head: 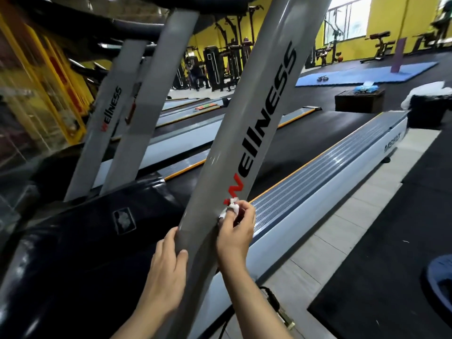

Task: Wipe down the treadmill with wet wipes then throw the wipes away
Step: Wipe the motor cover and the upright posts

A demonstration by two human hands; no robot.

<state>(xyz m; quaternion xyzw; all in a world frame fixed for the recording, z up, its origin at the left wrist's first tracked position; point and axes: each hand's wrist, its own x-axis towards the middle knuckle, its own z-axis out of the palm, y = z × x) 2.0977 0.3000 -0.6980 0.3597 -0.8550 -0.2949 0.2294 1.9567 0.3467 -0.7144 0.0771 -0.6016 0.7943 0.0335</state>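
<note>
Yellow-walled gym room (401,13), dark floor, blue floor mat (367,72) far back. The grey slanted treadmill upright (244,118) fills the middle, blocking my view. Far right, a black bin (426,113) holds a white liner (420,91); beside it, a dark box (358,104) carries a blue pack (365,88). My left hand (168,270) grips the upright low down; my right hand (236,231) pinches a crumpled white wet wipe (231,208) against it.

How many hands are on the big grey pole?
2. The left hand holds the pole low down; the right hand pinches a white wipe against it just above.

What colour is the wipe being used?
The wet wipe is white, clearest in the head view.
</note>
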